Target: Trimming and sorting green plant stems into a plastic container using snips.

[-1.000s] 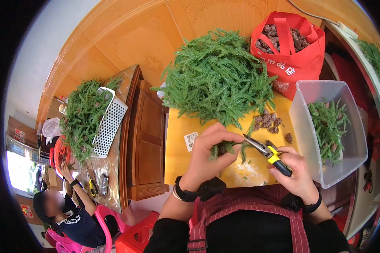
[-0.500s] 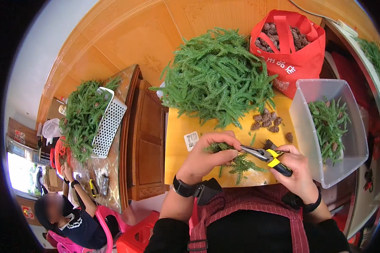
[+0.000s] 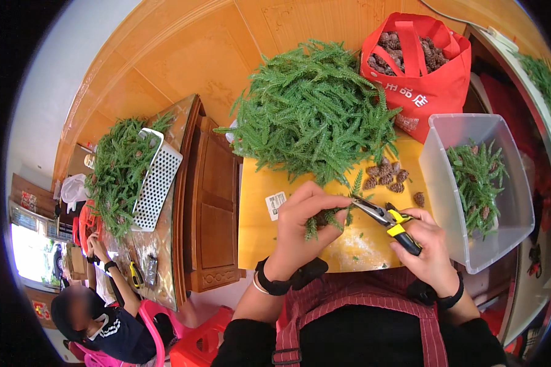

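Note:
My left hand (image 3: 306, 223) pinches an artificial pine sprig (image 3: 326, 221), its green needles showing below and between the fingers. The tips of a pair of long-nose pliers (image 3: 376, 212) with yellow and black handles meet the sprig's stem end at my left fingertips. My right hand (image 3: 427, 241) is closed round the plier handles, which stand apart. Just beyond the pliers lie several brown pine cones (image 3: 386, 175) on the yellow tabletop (image 3: 361, 251), with one cone (image 3: 419, 199) off by itself. What exactly sits between the jaws is too small to tell.
A big heap of green sprigs (image 3: 315, 116) fills the table's back. Behind it stands a red bag (image 3: 410, 98) of pine cones; at right, a clear plastic bin (image 3: 508, 238) holds sprigs with cones. Left, a co-worker (image 3: 113, 324) sits at another table beside a white perforated basket (image 3: 159, 189).
My left hand has turned and lifted, swinging the sprig from below the pliers to up against my palm. The plier handles have spread, and the tool has tilted more steeply.

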Motion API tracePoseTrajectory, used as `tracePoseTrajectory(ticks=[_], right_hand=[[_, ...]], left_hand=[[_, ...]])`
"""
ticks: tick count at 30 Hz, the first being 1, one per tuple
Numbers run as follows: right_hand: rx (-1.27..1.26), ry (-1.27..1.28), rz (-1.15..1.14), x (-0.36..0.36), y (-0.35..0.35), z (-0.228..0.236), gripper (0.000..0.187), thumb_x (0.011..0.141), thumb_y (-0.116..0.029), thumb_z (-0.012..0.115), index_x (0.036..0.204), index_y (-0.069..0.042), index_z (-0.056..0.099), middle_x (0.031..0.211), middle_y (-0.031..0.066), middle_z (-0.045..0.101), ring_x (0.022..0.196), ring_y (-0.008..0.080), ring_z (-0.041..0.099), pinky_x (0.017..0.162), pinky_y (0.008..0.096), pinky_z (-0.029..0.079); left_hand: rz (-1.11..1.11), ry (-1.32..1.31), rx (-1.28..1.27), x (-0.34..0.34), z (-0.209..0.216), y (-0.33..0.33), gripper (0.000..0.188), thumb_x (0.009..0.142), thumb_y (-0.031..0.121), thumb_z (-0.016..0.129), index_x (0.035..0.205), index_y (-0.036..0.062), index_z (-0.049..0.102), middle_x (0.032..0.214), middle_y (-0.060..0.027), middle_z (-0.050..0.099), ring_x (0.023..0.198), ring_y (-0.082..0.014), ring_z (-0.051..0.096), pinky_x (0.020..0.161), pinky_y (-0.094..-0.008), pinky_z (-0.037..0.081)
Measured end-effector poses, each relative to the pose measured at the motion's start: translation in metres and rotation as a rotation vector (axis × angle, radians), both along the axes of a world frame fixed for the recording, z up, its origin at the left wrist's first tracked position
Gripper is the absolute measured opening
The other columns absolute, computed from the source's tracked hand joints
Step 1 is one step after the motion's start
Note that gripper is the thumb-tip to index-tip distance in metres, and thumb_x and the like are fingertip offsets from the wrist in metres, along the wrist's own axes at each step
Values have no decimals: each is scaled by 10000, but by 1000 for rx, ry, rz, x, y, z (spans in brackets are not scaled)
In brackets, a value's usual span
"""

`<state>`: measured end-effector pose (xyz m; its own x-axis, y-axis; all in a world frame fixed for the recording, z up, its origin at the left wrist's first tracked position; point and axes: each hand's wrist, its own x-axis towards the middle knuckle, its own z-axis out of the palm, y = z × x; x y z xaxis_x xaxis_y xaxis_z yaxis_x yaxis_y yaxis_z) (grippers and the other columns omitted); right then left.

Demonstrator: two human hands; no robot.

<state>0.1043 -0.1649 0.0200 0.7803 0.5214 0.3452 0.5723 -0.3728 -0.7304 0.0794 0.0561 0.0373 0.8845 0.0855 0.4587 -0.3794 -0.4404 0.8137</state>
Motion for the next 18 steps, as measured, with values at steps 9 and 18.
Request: tracePoseTrajectory(ticks=[9, 18], right_hand=[[12, 38, 10, 0, -2, -5, 141, 637, -50, 689, 752, -19, 613, 696, 105, 588, 834, 303, 564, 718, 358, 442], [1, 95, -50, -4, 1, -7, 130, 640, -50, 688, 745, -20, 617, 672, 100, 584, 803, 313, 568, 736, 367, 444]], left_hand=[[19, -13, -19, 0, -7, -1, 206, 654, -34, 664, 839, 56, 655, 688, -11, 482, 591, -98, 450, 511, -206, 340], [157, -365, 360, -1, -10, -5, 326, 563, -84, 668, 865, 39, 652, 710, -55, 514, 607, -184, 517, 539, -281, 422]])
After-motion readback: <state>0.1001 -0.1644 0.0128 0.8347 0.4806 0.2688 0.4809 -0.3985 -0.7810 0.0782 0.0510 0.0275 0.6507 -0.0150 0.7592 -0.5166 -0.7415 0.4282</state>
